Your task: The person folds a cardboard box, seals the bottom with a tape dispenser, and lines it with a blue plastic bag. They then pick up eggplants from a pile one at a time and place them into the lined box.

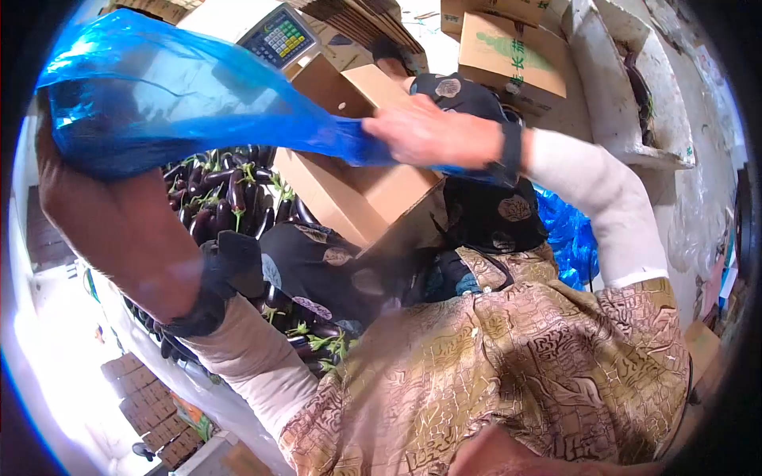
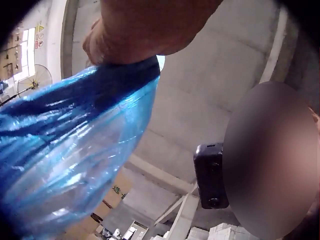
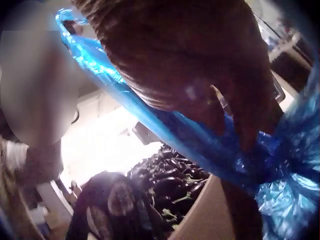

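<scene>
A translucent blue plastic bag point(image 1: 214, 95) is stretched across between my two raised hands. My left hand point(image 1: 87, 182) holds its wide end at the far left; the fingers are partly hidden behind the film. In the left wrist view that hand point(image 2: 145, 30) is at the top, with the bag point(image 2: 85, 145) spreading below it. My right hand point(image 1: 432, 133) grips the bag where it narrows and bunches up. The right wrist view shows the fingers of this hand point(image 3: 200, 75) around the gathered film. Beneath the bag stands an opened cardboard box point(image 1: 333, 198).
Many purple eggplants point(image 1: 238, 190) are heaped left of the box. A scale with a keypad point(image 1: 279, 38) sits beyond it. Closed cartons point(image 1: 512, 59) are stacked at the back, beside a white foam box point(image 1: 603, 87). More blue film point(image 1: 567, 238) lies at the right.
</scene>
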The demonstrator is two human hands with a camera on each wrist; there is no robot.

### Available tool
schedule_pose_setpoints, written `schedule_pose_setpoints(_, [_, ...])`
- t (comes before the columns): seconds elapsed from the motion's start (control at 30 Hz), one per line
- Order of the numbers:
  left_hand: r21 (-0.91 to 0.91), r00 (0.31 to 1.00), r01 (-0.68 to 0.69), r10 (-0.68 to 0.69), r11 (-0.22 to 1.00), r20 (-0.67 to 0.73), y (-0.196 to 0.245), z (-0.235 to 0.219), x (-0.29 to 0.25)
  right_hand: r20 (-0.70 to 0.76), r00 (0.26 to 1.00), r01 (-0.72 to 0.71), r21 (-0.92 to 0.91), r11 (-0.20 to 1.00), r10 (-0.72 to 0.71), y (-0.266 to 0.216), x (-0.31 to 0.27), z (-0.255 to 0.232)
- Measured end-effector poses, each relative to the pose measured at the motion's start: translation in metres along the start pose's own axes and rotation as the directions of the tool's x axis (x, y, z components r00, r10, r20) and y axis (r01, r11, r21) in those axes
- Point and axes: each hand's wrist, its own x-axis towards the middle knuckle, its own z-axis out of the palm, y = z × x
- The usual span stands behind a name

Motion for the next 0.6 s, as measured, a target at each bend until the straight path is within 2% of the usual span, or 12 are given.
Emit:
schedule_pose_setpoints(0.13, [-0.031,0.991,-0.117,0.118,0.993,0.058,0.0,-0.002,0.002,-0.063,0.997,-0.029,0.346,0.938,0.054,0.008,0.086,0.014])
schedule_pose_setpoints(0.17, [0.378,0.977,-0.212,0.201,0.901,0.067,-0.004,0.012,-0.006,-0.066,0.997,-0.004,0.32,0.948,0.027,0.01,0.094,0.025])
schedule_pose_setpoints(0.2, [0.72,0.958,-0.26,0.268,0.643,0.107,-0.009,0.016,-0.011,-0.071,0.997,0.022,0.295,0.955,-0.001,0.013,0.102,0.036])
schedule_pose_setpoints(0.23, [0.858,0.822,-0.496,0.393,0.137,0.412,-0.017,0.005,-0.014,0.003,1.0,-0.003,0.236,0.972,0.003,0.005,0.092,0.032])
schedule_pose_setpoints(0.27, [0.666,0.947,-0.32,0.209,0.674,0.244,-0.027,0.007,-0.019,0.074,0.997,-0.028,0.17,0.985,0.016,-0.001,0.076,0.028])
schedule_pose_setpoints(0.3, [0.255,0.981,0.005,-0.054,0.967,0.187,-0.038,0.015,-0.025,0.139,0.988,0.034,0.191,0.981,-0.062,0.004,0.069,0.028])
schedule_pose_setpoints(0.33, [-0.231,0.905,0.412,-0.364,0.882,0.221,-0.048,0.019,-0.031,-0.043,0.99,0.142,0.305,0.942,-0.136,0.016,0.066,0.043])
schedule_pose_setpoints(0.37, [-0.22,0.899,0.425,-0.383,0.878,0.211,-0.063,0.021,-0.042,0.102,0.995,-0.046,0.442,0.896,0.001,0.01,0.059,0.021])
schedule_pose_setpoints(0.43, [-0.122,0.851,0.504,-0.468,0.855,0.238,-0.078,0.026,-0.058,0.18,0.976,-0.215,0.898,0.384,0.125,-0.005,0.029,-0.026])
schedule_pose_setpoints(0.47, [-0.045,0.798,0.565,-0.533,0.824,0.28,-0.087,0.023,-0.064,0.108,0.99,-0.116,0.989,0.094,0.089,-0.013,0.02,-0.043])
schedule_pose_setpoints(0.53, [-0.042,0.775,0.598,-0.564,0.801,0.284,-0.092,0.035,-0.074,0.026,0.961,0.0,0.996,-0.094,0.277,-0.017,0.005,-0.05])
schedule_pose_setpoints(0.6, [-0.061,0.771,0.592,-0.542,0.804,0.336,-0.103,0.043,-0.079,0.02,0.963,-0.04,0.997,0.069,0.269,-0.027,0.0,-0.057])
